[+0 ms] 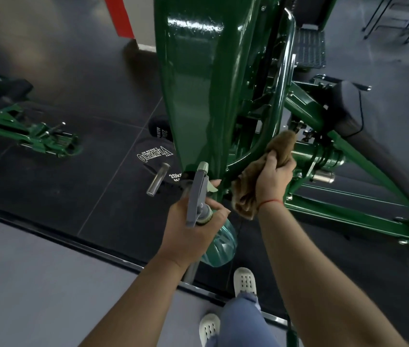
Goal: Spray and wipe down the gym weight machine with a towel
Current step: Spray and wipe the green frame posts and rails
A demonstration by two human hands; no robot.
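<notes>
Green weight machine point(198, 83) is the biggest thing, filling 12 to 3 o'clock. It has a glossy broad upright column, and angled frame tubes run out toward 4 o'clock. Dark rubber tile floor point(60, 184) lies under it, with a lighter grey floor strip point(35, 271) from 7 to 8 o'clock. Long black pad point(363, 126) on the machine sits at 3 o'clock. Second green machine point(23, 126) at 9 o'clock is well apart from the first. Black weight plate point(153, 156) with white lettering lies flat on the tiles, just beside the column base on its 9 o'clock side.

Person's jeans leg point(243, 321) and two white perforated shoes point(244, 281) are at 6 o'clock.

Left hand point(188, 231), just below centre, has its fingers wrapped round the neck of the spray bottle point(206, 215). The grey trigger head points up toward the column base, and the clear blue-green body hangs below the hand.

Right hand point(273, 181), at 3 o'clock of the left, has its fingers clenched on a bunched brown towel point(282, 146). The towel's top end is pressed on the curved green tube point(281, 91) low on the machine, and its loose end hangs below the wrist. Thin red thread point(271, 202) circles the right wrist.
</notes>
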